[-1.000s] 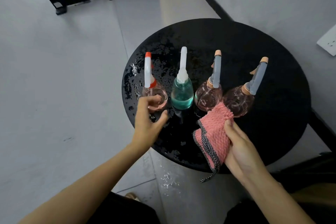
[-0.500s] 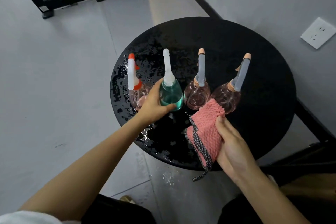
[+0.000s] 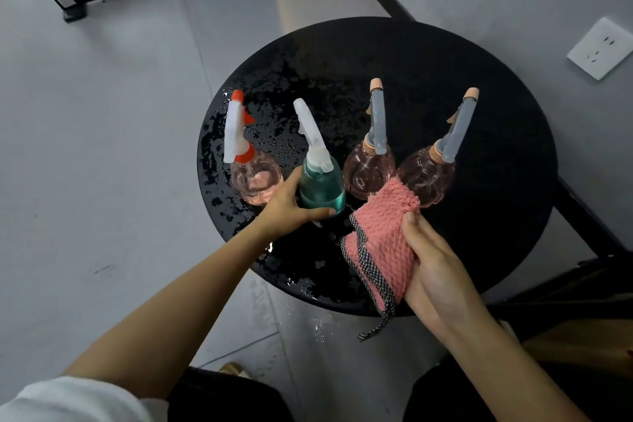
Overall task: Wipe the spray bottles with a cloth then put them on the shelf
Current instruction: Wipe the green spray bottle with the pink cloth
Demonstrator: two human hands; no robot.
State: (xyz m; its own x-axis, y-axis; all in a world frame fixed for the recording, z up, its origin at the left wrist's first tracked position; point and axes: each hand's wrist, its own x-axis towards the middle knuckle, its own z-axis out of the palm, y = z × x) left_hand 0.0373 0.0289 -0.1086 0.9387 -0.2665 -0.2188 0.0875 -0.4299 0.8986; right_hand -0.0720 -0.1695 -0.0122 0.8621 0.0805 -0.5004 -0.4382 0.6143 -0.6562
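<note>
Teal spray bottle (image 3: 322,187), white trigger head

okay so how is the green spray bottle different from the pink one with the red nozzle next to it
The green spray bottle holds teal liquid and has an all-white sprayer; the red-nozzle bottle is clear pinkish with red trim. The left hand grips the green spray bottle, which tilts; the red-nozzle bottle stands untouched. Both are on the wet black table.
</note>
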